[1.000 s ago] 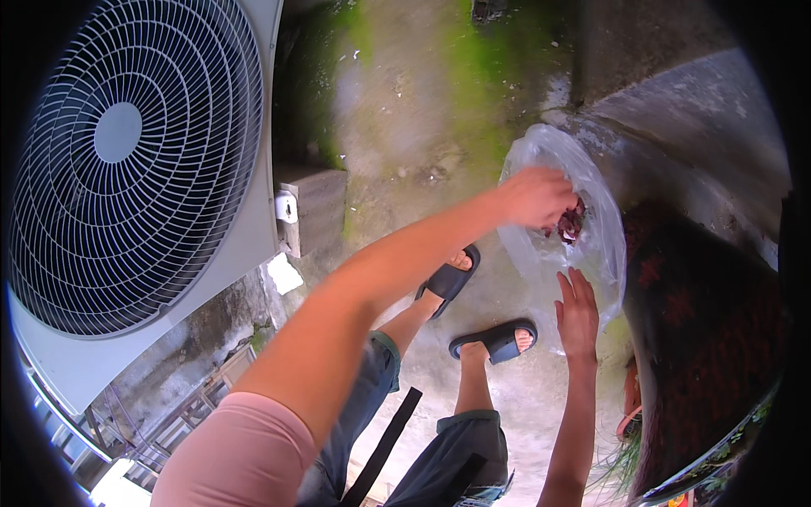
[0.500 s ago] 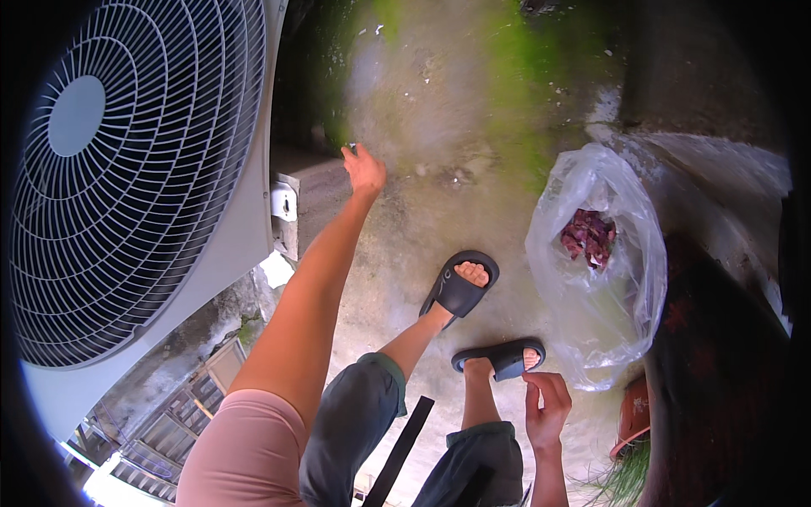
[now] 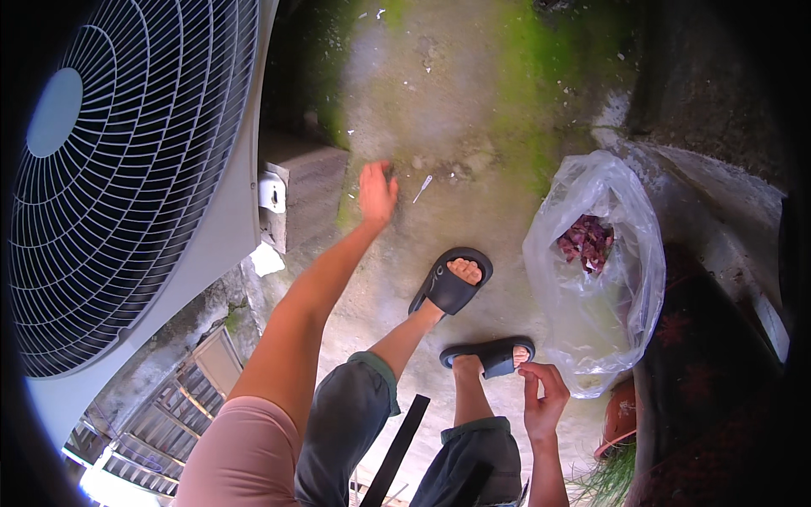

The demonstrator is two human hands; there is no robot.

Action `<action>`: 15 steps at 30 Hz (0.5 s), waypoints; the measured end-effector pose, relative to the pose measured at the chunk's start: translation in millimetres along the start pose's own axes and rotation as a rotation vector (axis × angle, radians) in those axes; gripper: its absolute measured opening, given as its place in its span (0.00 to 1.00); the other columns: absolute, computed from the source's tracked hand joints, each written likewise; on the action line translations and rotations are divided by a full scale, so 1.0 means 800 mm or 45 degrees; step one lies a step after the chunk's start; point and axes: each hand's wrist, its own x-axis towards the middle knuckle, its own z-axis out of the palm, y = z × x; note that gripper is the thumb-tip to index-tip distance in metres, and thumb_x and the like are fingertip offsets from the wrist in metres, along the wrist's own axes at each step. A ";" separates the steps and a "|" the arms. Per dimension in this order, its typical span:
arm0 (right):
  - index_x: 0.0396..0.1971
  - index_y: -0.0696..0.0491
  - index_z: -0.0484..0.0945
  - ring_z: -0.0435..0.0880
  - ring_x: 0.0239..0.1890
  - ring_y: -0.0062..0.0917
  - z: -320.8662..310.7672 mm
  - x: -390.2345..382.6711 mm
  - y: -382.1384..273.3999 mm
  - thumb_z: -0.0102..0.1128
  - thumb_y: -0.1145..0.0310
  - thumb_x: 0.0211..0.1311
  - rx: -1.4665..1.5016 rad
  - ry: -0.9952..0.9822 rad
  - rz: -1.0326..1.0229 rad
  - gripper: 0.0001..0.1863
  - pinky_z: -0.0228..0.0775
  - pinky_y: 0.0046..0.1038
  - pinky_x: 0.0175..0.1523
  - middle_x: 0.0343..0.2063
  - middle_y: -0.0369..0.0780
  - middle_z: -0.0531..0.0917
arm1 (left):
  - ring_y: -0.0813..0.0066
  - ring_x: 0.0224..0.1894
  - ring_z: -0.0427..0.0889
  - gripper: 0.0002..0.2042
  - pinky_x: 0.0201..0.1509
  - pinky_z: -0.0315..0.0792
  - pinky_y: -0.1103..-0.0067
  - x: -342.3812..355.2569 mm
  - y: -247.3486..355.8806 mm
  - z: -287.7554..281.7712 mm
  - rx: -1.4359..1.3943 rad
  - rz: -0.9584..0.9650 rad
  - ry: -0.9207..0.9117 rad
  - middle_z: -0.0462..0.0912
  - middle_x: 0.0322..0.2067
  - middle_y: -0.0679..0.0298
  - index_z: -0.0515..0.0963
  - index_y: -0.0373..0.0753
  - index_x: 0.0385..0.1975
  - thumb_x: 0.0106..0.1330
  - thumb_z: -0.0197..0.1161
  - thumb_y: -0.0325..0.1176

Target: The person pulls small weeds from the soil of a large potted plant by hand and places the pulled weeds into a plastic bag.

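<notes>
My left hand is low over the mossy concrete ground, fingers apart and empty, left of a thin white bit of debris. At my right, a clear plastic bag lies spread on the ground with a clump of dark red-purple scraps inside. My right hand is by the bag's lower left, fingers curled toward the thumb; anything in that pinch is too small or hidden to make out.
A large outdoor fan unit with a wire grille fills the left, beside a concrete block. My sandalled feet stand between my hands. At the right are a dark object, a terracotta pot and grass.
My left hand has left the bag and moved left, opening low over the ground. My right hand has dropped from the bag's edge and curled its fingers.
</notes>
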 end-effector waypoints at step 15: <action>0.32 0.58 0.78 0.80 0.26 0.25 0.002 -0.015 -0.012 0.51 0.81 0.56 0.082 0.037 0.116 0.07 0.69 0.22 0.32 0.23 0.40 0.79 | 0.58 0.32 0.76 0.03 0.33 0.72 0.67 -0.033 0.053 0.035 0.250 0.176 -0.107 0.76 0.25 0.58 0.72 0.40 0.23 0.53 0.59 0.29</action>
